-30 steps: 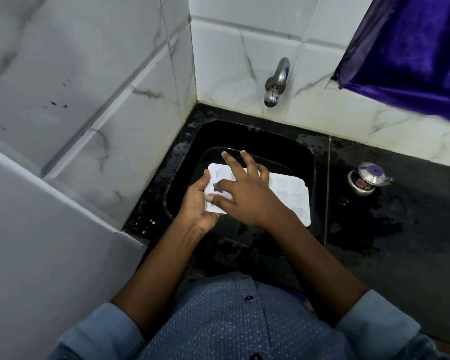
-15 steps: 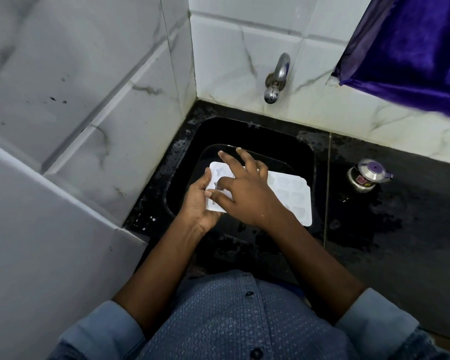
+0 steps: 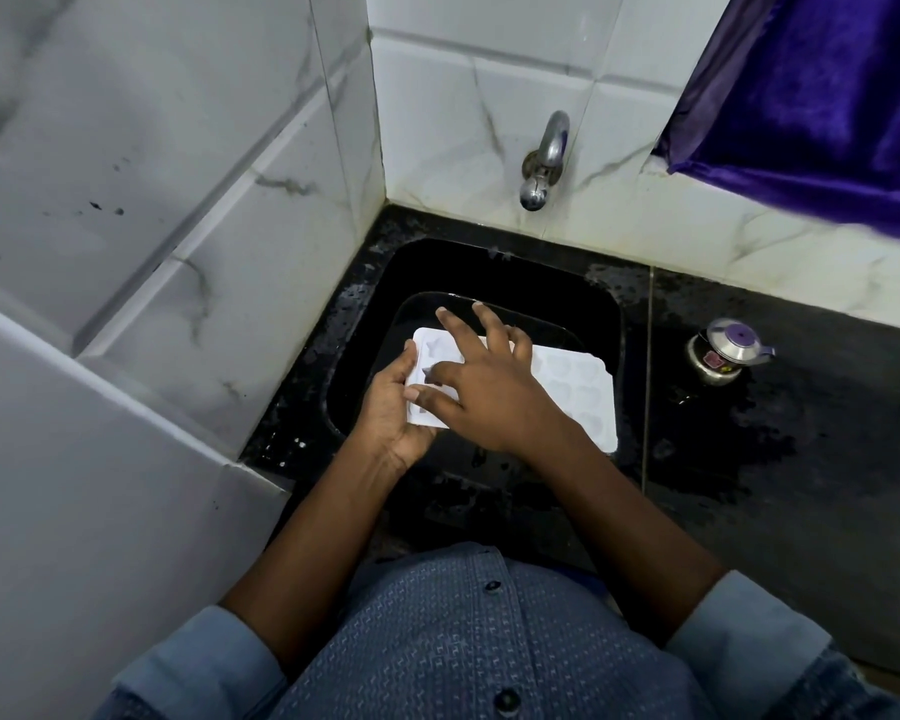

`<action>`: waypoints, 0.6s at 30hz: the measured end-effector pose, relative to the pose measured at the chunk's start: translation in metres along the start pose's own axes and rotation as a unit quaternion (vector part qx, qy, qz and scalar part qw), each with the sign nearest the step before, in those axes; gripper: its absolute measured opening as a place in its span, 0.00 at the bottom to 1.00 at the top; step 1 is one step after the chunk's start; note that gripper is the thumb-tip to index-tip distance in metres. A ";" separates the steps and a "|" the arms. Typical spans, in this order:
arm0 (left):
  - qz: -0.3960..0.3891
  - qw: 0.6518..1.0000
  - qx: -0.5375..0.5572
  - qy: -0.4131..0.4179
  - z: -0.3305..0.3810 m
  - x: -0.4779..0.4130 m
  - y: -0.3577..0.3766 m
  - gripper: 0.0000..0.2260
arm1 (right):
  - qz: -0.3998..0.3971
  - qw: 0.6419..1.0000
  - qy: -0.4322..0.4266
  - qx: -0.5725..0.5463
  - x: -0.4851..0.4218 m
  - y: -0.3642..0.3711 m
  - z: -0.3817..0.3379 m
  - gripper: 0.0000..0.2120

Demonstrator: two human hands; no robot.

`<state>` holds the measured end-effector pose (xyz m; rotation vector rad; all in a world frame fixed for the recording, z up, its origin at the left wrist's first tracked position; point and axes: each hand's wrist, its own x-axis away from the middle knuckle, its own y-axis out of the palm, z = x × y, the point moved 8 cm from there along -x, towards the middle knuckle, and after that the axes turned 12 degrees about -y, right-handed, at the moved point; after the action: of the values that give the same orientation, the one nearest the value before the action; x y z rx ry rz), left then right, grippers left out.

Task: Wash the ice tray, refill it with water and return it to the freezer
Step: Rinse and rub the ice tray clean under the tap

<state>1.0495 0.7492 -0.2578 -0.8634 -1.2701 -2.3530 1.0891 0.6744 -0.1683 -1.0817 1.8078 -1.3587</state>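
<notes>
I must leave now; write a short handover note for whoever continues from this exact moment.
Left hand: grips the left end of the ice tray, over the sink.
Right hand: open, fingers spread, pressing on the tray's cavities.
Tap: no water visibly running.
Done: tray is at the sink, washing seemingly under way.
Left: finish washing, refill with water, return it to the freezer.

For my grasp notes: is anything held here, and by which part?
The left hand holds the white ice tray by its left short end, thumb along the edge. The right hand only rests on top, fingers spread, gripping nothing.
</notes>
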 end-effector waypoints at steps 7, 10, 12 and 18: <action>0.001 1.000 -0.008 0.007 0.003 -0.002 -0.002 0.24 | 0.018 1.000 -0.012 0.011 -0.002 -0.001 -0.002 0.28; 0.006 1.000 -0.002 0.004 0.004 0.000 -0.002 0.23 | 0.036 0.999 -0.016 0.015 -0.001 0.000 0.001 0.27; 0.011 1.000 -0.006 0.010 0.005 0.001 -0.003 0.22 | 0.071 0.997 -0.028 0.014 0.000 -0.004 -0.002 0.28; -0.003 1.000 0.008 -0.009 0.003 0.000 -0.002 0.24 | 0.011 1.000 -0.012 0.006 -0.003 0.007 0.003 0.34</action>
<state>1.0494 0.7526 -0.2581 -0.8798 -1.2987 -2.3424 1.0913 0.6761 -0.1758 -1.0641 1.7874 -1.3376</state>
